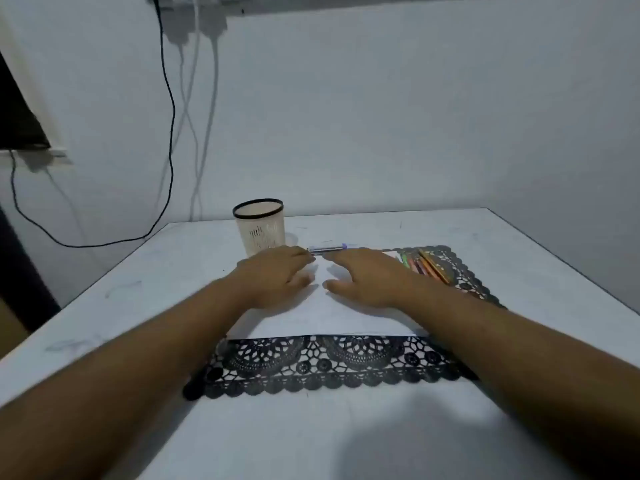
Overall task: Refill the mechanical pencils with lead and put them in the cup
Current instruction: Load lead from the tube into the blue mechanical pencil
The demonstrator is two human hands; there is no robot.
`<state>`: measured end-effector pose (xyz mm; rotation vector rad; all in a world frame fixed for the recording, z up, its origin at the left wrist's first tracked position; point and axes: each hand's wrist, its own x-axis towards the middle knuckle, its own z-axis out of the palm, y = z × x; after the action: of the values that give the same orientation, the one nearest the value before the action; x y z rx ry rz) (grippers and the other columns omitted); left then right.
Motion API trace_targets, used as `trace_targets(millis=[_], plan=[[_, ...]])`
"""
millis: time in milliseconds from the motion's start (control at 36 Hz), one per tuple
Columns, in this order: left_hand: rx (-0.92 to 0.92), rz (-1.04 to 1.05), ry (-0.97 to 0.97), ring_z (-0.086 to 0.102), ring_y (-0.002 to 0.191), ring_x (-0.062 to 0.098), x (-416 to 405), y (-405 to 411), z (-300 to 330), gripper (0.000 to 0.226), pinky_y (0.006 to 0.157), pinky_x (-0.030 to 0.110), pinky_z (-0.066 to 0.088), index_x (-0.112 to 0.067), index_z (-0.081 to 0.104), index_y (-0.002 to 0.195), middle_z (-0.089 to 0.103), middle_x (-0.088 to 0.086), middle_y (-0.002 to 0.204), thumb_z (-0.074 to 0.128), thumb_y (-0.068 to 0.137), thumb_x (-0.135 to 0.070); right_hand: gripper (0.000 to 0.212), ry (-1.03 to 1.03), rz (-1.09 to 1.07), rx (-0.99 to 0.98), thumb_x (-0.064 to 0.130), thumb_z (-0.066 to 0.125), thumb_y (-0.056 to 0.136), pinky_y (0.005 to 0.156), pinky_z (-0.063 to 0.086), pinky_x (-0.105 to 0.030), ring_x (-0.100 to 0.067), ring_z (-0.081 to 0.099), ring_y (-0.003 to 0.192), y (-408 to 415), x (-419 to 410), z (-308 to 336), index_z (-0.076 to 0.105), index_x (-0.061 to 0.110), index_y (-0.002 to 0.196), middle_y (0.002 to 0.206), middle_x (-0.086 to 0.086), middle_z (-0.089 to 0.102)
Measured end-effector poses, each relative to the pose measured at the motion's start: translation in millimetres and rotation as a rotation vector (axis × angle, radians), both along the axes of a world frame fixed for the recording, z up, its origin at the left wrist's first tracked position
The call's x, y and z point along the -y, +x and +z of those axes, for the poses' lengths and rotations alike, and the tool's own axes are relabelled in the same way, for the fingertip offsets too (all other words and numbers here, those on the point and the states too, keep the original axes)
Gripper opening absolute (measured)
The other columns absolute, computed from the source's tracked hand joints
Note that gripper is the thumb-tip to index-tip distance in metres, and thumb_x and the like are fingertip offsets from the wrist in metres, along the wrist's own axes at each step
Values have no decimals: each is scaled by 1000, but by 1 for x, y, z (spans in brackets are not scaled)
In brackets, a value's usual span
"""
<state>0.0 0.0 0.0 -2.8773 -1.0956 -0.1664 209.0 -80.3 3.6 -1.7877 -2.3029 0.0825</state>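
Presently, table [485, 427] beneath your forearms; lace mat [322, 368]; paper sheet [322, 317] under both palms; cup [260, 226] beyond your left hand [277, 278]; pencils [327, 249] at fingertips, more beside your right hand [370, 278]. Both hands spread, empty. Risk: a careless reach rolls pencils away.

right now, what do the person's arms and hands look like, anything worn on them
Both arms are bare from the forearm down: no sleeves, gloves, watch or bracelet in view. The left hand and right hand show no rings that can be made out, though the fingers are slightly blurred.
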Motion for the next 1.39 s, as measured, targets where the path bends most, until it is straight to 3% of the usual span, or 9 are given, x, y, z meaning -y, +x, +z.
trace_targets(millis=[83,194,417,583,722,806,889,1139,1389], plan=[[21,-3,-49,45,132,18,-6,0,-14,59,108,41,39,-21,49,144,49,-2,148,29,102,-56,68,-24,3,-66,56,51,103,116,35,-36,-19,41,147,-1,-5,-12,35,25,162,163,2,42],[14,22,-112,29,150,20,-19,-6,-38,77,122,47,26,-23,35,158,34,-1,164,23,97,-67,71,-158,18,26,60,42,105,124,27,-36,-17,29,154,1,-9,-30,30,21,164,170,1,30],[18,18,-206,4,158,13,-17,-6,-46,67,124,30,2,-23,16,165,7,-4,172,34,107,-52,73,-212,53,26,61,35,106,130,11,-34,-9,7,160,7,-14,-40,19,24,167,175,6,9],[39,-9,-248,-6,157,5,-13,-7,-46,67,127,33,-4,-28,13,165,1,-10,172,30,106,-55,63,-111,-7,-24,56,47,105,122,29,-35,-14,31,152,11,-5,-26,35,27,161,167,7,35],[0,-33,-273,-15,155,2,-14,-9,-48,80,124,33,-16,-43,8,163,-5,-16,170,18,93,-79,29,37,-161,-148,44,60,102,98,46,-37,-14,55,116,32,-5,-9,63,30,127,123,9,64],[-7,-14,-305,-18,154,1,-13,-10,-47,79,123,33,-16,-48,7,161,-8,-18,170,19,90,-81,11,7,-313,-163,39,67,96,78,47,-34,-14,60,95,51,-9,-4,65,28,98,97,11,64],[-17,6,-310,-17,154,2,-10,-8,-45,78,125,35,-15,-49,7,161,-10,-18,170,20,90,-78,10,-12,-371,-236,31,71,93,62,38,-27,-10,59,80,65,-8,-1,67,23,90,89,11,63],[0,12,-289,-15,155,3,-11,-11,-52,104,127,41,-11,-50,4,161,-9,-17,170,-2,69,-99,25,-151,-443,-273,32,84,82,67,43,-31,-12,55,72,71,-5,4,64,17,81,83,7,64],[-36,45,-292,-17,155,3,-7,-6,-48,89,127,45,-11,-46,3,162,-11,-16,170,8,83,-86,29,-127,-501,-231,28,81,84,67,44,-32,-18,57,79,65,-2,4,67,7,99,98,-7,70]])
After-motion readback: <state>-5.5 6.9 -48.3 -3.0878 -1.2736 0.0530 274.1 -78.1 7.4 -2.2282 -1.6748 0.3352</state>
